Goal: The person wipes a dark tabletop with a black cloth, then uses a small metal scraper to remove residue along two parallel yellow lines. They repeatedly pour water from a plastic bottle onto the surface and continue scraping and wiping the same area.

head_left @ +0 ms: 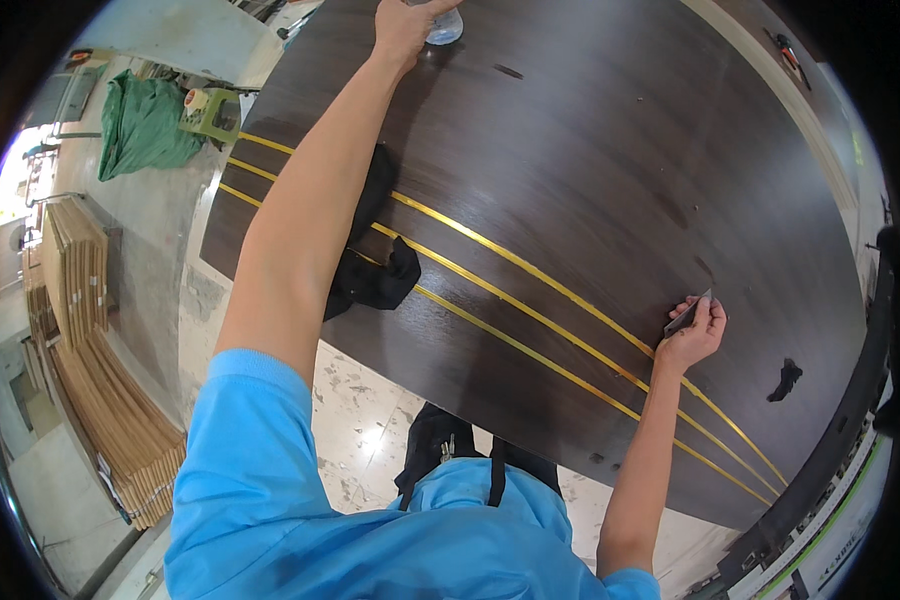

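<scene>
A large dark brown panel (560,200) lies before me, with three yellow strips (510,290) running slantwise across it. My left hand (403,32) reaches to the far side, closed around the top of a clear bottle (445,28); the upper part is cut off by the picture's edge. Over the right part of the panel, my right hand (697,338) grips a thin, flat, dark piece (681,318), close to the uppermost yellow strip. Beneath my left forearm a crumpled black cloth (378,275) lies across the strips.
A small black scrap (785,380) lies right of my right hand. Red-handled pliers (790,55) sit beyond the panel's far right edge. On the left are a green stool (210,114), a green sack (145,125) and stacked brown boards (120,420).
</scene>
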{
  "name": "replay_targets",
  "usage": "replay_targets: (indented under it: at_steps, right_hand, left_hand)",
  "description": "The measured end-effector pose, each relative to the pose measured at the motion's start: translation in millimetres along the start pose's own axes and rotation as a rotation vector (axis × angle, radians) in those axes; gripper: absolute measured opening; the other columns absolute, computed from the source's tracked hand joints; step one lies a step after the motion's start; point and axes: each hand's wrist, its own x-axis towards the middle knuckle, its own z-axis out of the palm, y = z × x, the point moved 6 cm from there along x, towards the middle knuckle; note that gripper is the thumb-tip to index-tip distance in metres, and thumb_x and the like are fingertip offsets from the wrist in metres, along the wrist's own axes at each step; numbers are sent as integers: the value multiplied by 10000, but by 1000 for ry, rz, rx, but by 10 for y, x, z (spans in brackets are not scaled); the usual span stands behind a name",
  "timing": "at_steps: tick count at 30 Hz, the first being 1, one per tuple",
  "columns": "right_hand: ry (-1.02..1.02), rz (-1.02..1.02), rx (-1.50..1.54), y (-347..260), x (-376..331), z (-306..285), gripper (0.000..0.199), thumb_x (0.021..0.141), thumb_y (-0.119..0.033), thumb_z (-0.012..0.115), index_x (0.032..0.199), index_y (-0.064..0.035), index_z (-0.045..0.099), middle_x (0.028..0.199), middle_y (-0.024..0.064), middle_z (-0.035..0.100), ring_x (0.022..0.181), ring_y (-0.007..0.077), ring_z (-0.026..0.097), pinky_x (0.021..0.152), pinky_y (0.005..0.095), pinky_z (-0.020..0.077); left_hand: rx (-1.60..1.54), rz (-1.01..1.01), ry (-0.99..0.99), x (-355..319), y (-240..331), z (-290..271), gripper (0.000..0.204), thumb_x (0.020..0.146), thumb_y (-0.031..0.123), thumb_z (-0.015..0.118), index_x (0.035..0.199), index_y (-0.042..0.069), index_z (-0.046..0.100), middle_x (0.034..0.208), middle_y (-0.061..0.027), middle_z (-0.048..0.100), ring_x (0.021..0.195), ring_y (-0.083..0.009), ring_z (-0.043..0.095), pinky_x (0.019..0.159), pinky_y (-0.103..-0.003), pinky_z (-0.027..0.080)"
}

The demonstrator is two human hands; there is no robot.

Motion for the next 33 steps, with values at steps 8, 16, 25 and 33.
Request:
replay_targets:
  at_steps: [8, 16, 25, 33]
  right_hand:
    - [-150, 77, 59, 7, -26, 45, 164, 1132, -116, 640, 1241, 7, 631, 960, 107, 728, 715, 126, 672, 585, 274, 571]
    - [-472, 177, 96, -13, -53, 115, 173, 1140, -139, 640, 1238, 3, 625, 971, 104, 716, 739, 117, 675, 611, 265, 588]
    - [-665, 212, 128, -87, -49, 152, 150, 1137, -93, 603, 1231, 24, 611, 969, 114, 707, 732, 118, 663, 633, 270, 589]
    - [-883, 174, 84, -338, 37, 387, 150, 1132, -61, 614, 1250, 27, 643, 1010, 110, 717, 802, 139, 667, 746, 288, 572]
  left_hand:
    - [174, -282, -160, -1798, 770, 112, 713, 781, 270, 1003, 1374, 48, 674, 1243, -86, 751, 1191, -215, 705, 1072, -395, 556]
    - [1030, -854, -538, -3733, 1290, 153, 815, 747, 454, 895, 1411, 34, 677, 1193, -259, 793, 1115, -409, 778, 1009, -470, 591]
    - [1223, -1009, -478, -3779, 1320, 415, 748, 760, 512, 860, 1291, 5, 713, 1081, -277, 811, 1077, -437, 789, 990, -488, 603]
    - [1164, -998, -356, -4007, 1382, 363, 830, 748, 514, 884, 1381, 11, 697, 1127, -262, 812, 1103, -436, 784, 1001, -469, 599]
